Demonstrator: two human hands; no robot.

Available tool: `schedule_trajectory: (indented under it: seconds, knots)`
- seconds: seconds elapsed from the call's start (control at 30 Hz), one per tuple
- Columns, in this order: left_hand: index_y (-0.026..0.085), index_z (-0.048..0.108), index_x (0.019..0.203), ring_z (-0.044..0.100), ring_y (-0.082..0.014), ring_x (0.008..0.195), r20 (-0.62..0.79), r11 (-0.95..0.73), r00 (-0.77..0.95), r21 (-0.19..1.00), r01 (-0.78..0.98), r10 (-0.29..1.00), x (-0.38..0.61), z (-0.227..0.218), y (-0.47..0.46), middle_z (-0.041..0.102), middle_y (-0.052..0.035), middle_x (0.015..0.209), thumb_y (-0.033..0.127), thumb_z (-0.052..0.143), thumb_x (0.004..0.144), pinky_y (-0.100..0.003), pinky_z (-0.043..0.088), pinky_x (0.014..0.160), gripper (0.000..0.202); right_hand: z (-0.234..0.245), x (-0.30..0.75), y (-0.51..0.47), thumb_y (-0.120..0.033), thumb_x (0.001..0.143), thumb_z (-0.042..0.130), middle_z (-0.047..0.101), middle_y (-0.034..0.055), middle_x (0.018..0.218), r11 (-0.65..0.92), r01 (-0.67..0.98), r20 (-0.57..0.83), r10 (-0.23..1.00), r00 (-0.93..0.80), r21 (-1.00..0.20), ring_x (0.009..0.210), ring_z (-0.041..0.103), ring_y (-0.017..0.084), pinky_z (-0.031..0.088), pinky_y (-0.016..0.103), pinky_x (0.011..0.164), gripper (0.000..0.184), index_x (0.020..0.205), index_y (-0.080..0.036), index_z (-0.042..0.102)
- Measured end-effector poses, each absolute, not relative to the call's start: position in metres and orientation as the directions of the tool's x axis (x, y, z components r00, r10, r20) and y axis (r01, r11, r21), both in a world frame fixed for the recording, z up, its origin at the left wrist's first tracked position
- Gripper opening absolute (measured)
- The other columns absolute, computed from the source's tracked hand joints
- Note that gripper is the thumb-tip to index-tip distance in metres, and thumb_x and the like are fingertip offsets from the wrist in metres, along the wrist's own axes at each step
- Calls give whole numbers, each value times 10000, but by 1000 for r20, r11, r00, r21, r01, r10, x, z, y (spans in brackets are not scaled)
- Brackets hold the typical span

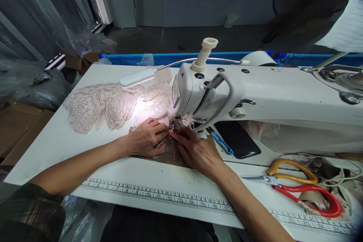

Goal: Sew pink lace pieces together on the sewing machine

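Pale pink lace fabric (104, 104) lies bunched over the table left of the white sewing machine (207, 94), with its near edge at the machine's needle area. My left hand (149, 138) is on that near edge, fingers closed on the lace and thumb set apart below. From the other side, my right hand (197, 149) reaches in close to the presser foot, its fingertips bent together at the lace edge. The fingertips of both hands almost meet there and partly hide the fabric. Beneath them is a brown plate (170, 151).
A lit lamp (138, 78) on a bendable neck shines on the lace. Right of my hands lie a blue thread snipper (222, 141), a black phone (238, 140) and scissors (309, 189) with orange and red handles. A printed ruler (159, 194) follows the front edge.
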State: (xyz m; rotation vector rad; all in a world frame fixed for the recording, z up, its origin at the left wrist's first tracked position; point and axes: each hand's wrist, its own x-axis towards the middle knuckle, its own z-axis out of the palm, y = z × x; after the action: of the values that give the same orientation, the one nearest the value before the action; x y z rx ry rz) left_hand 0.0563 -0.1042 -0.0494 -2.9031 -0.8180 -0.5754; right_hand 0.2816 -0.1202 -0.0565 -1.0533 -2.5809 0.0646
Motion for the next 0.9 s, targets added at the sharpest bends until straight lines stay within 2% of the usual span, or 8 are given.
schedule_trajectory:
  seconds: [0.17,0.27,0.4,0.5,0.63,0.77,0.9]
  knots:
    - [98,648,1024,573,-226,842,378,-848,777,44,528,504,58,-47,-101,622,-122,1017,323,484,859,-387,471,788,323,-60,277,-119,-115,876,471,627,143,1097,680,719,275,725,-631,-144,876,616,217,562,313,696,417,1259,-178,621]
    - [99,643,1019,565,-222,843,371,-842,774,45,538,514,58,-47,-99,609,-115,1005,343,488,866,-387,465,790,327,-62,278,-119,-137,895,474,626,156,1083,680,708,285,729,-623,-192,918,623,243,567,338,720,378,1235,-164,635]
    - [93,631,1036,560,-224,848,345,-832,773,42,554,532,57,-47,-97,599,-114,1006,372,497,868,-387,459,774,352,-54,285,-117,-229,932,437,625,140,1124,614,687,281,789,-546,-388,1010,624,258,557,400,825,356,1230,-193,627]
    - [91,621,1075,560,-221,850,341,-831,773,47,554,535,57,-47,-96,599,-113,1022,395,515,860,-389,457,778,386,-42,292,-112,-252,922,445,644,116,1124,509,652,191,847,-496,-563,1049,617,249,522,403,903,330,1191,-186,623]
    - [111,633,1060,550,-203,809,343,-821,761,57,568,550,57,-46,-94,611,-101,1018,383,501,866,-386,453,770,359,-35,301,-103,-301,939,441,677,64,1005,441,583,101,847,-523,-683,953,634,221,524,352,844,240,1032,-203,640]
    - [128,652,1018,547,-201,806,350,-819,752,83,568,558,57,-46,-92,616,-96,1019,392,500,869,-388,453,773,339,-44,304,-95,-365,965,373,657,47,835,392,604,59,867,-495,-694,787,617,210,522,329,702,309,884,-195,619]
    - [126,649,1026,567,-207,844,345,-811,741,122,572,575,58,-46,-93,617,-97,1032,359,511,865,-392,457,803,315,-52,300,-96,-376,947,367,641,89,847,356,667,101,915,-390,-654,865,613,243,518,358,737,312,830,-182,582]
